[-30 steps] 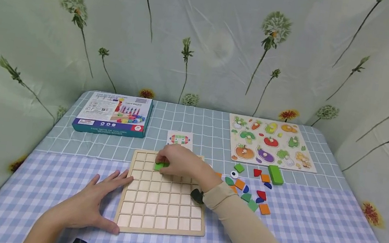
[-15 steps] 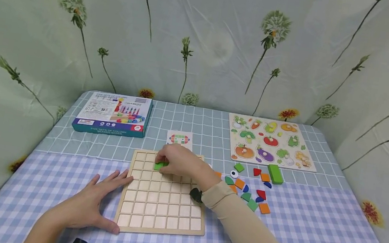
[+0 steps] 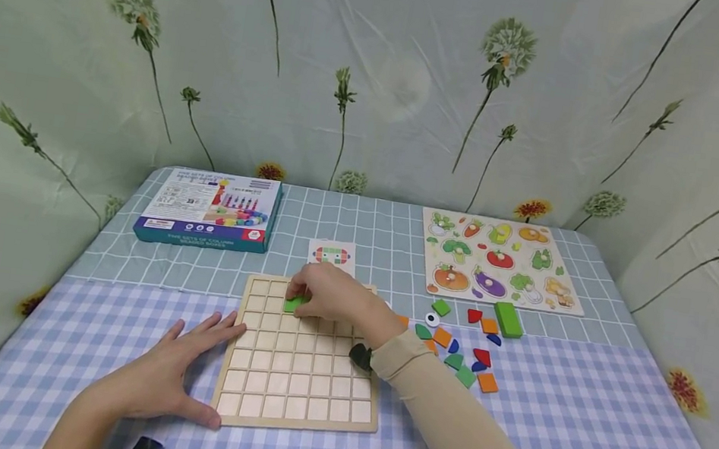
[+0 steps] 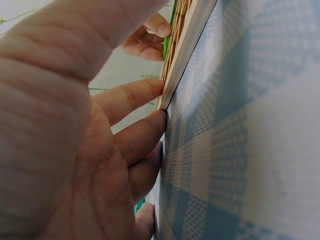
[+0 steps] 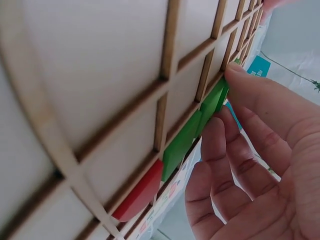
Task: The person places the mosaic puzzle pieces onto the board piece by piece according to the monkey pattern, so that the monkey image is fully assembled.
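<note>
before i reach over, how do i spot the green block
Start at the grid board. To its right lie small flat pieces, with the vegetable puzzle behind them. The green block is at their far right, by the puzzle's near edge: a thick brick, clearly bigger than the flat pieces.

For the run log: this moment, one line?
right grip: pinches green square tile at wooden grid board | left grip: touches board's left edge

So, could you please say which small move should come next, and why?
Probably press the green tile flat into its cell: the right hand pinches it at the board, in line with a red tile, while the left hand touches the board's edge.
</note>
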### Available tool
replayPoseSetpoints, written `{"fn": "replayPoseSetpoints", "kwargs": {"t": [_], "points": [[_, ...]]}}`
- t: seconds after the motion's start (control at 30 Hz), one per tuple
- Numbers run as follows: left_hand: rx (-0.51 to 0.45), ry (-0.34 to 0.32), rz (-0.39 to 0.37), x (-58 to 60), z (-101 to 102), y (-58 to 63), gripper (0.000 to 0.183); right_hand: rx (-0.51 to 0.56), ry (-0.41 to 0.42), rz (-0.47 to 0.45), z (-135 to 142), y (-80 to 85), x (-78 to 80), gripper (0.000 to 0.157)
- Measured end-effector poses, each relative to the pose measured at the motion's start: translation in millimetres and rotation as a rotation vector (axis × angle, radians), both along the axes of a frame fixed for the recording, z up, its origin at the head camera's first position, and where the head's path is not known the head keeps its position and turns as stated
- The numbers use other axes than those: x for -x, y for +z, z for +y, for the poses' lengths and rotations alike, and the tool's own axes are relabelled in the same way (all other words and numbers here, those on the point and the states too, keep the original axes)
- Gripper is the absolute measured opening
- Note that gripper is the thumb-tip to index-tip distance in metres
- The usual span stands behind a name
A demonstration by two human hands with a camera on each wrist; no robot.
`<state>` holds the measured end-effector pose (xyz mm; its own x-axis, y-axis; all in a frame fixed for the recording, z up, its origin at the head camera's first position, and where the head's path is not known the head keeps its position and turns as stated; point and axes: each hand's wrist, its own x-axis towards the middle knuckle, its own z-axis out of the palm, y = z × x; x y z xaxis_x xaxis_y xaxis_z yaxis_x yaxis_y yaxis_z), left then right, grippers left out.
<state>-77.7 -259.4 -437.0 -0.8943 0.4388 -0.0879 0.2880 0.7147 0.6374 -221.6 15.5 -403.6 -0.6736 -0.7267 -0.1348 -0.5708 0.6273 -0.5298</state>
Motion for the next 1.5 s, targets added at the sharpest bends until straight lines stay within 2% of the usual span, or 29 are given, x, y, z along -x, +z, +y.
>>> {"fn": "replayPoseSetpoints", "kwargs": {"t": [0.43,0.67,0.83,1.0,1.23,1.5], "points": [[0.003,0.005,-0.014,0.9,1.1,0.7,0.121,-0.025,0.018,0.015,-1.2,2.9,-0.2,0.014],[0.014,0.005,-0.01,0.3,1.7,-0.4,0.122,-0.039,0.056,0.031,10.0,6.2,-2.8,0.024],[0.007,-0.011,0.003,1.1,2.6,0.9,0.123,0.025,0.026,0.023,51.3,23.5,-8.2,0.029],[0.016,-0.004,-0.009,0.6,1.4,1.7,0.124,0.028,-0.091,0.014,106.4,34.1,-9.7,0.03],[0.03,-0.003,-0.016,0.8,0.6,1.5,0.123,-0.001,-0.227,0.011,172.6,30.2,-9.1,0.03],[0.031,-0.005,-0.033,1.4,2.3,3.0,0.123,-0.077,-0.348,0.033,213.6,23.3,-18.0,0.026]]}}
